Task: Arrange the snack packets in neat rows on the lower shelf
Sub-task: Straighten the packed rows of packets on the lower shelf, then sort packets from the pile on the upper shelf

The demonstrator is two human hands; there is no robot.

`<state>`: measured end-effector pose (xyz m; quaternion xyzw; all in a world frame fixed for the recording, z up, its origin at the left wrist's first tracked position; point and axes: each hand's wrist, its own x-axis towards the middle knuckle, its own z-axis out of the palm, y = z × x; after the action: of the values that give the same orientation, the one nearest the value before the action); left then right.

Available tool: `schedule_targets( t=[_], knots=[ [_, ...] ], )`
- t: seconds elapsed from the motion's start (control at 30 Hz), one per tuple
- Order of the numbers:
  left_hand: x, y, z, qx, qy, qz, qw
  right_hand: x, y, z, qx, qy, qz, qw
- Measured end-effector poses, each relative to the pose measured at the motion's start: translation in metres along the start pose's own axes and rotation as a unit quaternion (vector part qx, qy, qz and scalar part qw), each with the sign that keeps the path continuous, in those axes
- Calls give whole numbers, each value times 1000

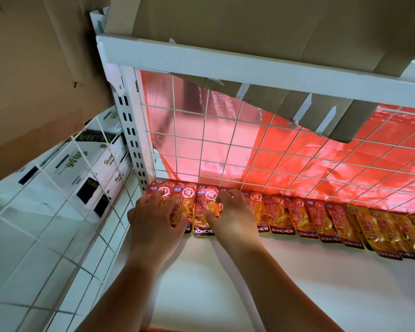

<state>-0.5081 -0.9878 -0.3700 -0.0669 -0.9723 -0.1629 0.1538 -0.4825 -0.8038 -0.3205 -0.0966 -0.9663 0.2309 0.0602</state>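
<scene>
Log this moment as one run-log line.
step: straightening row | left hand: on snack packets at left end | right hand: on next packets | row: one, along wire grid at back of lower shelf

A: Where are the hands?
B: Both are reached forward, side by side and level with each other. The left hand is palm down, with its fingers spread and slightly bent and the tips pressing downward. Its thumb sticks out toward the other hand.
A: And the right?
B: The right hand mirrors it: palm down, fingers arched onto their tips, thumb pointing left. The two thumbs are near each other but apart.
A: Arms?
B: Bare. The left forearm rises from the bottom edge, leaning slightly right. The right forearm slants in from the lower right. Both wrists look nearly straight.
</scene>
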Motion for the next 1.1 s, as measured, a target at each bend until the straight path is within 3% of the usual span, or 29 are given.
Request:
schedule_targets(
  t=[0.3, 0.47, 0.6, 0.77, 1.1],
  knots=[
    [-6, 17, -9, -5, 35, 23, 999, -23, 38, -34, 6, 9, 8, 1000],
    [-19, 67, -17, -52, 71, 56, 994, -44, 59, -65, 29, 77, 1, 997],
    [-36, 126, -34, -45, 47, 67, 996, -66, 90, -102, 29, 87, 1, 996],
    [-64, 214, -54, -90, 85, 163, 979, -114, 147, -170, 34, 123, -24, 992],
    [-138, 464, -121, -174, 117, 302, 930, -227, 266, -360, 24, 286, -27, 957]
  ],
)
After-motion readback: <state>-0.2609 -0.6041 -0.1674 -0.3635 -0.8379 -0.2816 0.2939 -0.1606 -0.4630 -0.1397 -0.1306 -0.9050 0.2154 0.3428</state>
